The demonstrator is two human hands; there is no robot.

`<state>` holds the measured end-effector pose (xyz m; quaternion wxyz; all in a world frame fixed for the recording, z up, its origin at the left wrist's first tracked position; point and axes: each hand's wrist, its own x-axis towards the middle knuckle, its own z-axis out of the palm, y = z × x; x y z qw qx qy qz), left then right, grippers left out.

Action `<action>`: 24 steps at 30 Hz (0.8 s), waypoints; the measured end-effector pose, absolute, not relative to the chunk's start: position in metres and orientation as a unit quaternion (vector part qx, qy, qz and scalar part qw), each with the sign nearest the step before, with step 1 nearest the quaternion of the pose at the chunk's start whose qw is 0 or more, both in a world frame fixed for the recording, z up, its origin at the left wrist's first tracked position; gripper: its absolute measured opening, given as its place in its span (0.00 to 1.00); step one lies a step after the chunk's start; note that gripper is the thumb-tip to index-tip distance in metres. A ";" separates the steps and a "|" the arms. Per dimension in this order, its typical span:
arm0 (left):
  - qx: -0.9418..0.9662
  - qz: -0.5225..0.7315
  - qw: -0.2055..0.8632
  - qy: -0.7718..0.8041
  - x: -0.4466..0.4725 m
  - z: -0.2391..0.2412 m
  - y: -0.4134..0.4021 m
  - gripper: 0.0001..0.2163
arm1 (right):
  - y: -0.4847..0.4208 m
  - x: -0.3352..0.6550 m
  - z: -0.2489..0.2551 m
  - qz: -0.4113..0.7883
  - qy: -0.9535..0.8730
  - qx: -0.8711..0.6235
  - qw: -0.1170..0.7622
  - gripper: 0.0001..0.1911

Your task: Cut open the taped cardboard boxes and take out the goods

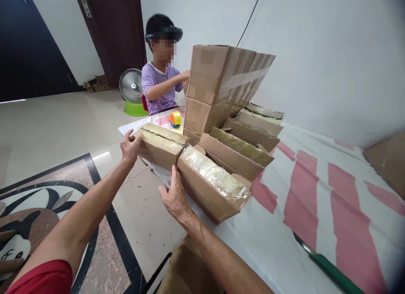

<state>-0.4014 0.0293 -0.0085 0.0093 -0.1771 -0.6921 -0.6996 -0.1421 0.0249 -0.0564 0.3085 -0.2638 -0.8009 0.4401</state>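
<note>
My left hand [130, 146] is closed on the outer end of a cardboard box [158, 152], whose taped top has a gap along it. Close to that box's other end is my right hand [176, 198], fingers stretched and thumb apart, fingertips against the cardboard. There a second box [205, 188], with shiny clear tape over its top, meets the first one. Behind it stand several open-flapped boxes [232, 155] in a row. A tall stack of taped boxes [209, 74] rises beyond them.
A yellow tape roll [175, 118] lies on the table beyond the first box. A co-worker in a purple shirt [163, 87] sits at the far side, a hand behind the stack. A green-handled knife [332, 273] rests on the pink-and-white tablecloth [300, 192]. A fan [131, 87] stands on the floor.
</note>
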 end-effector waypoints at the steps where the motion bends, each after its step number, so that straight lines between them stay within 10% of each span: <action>1: -0.177 -0.701 0.003 -0.691 -0.403 -0.006 0.029 0.33 | 0.024 -0.144 -0.056 0.443 -0.798 -0.266 0.309 0.49; 24: -0.160 -0.733 -0.035 -0.660 -0.425 0.000 0.031 0.26 | 0.033 -0.161 -0.043 0.423 -0.808 -0.282 0.298 0.50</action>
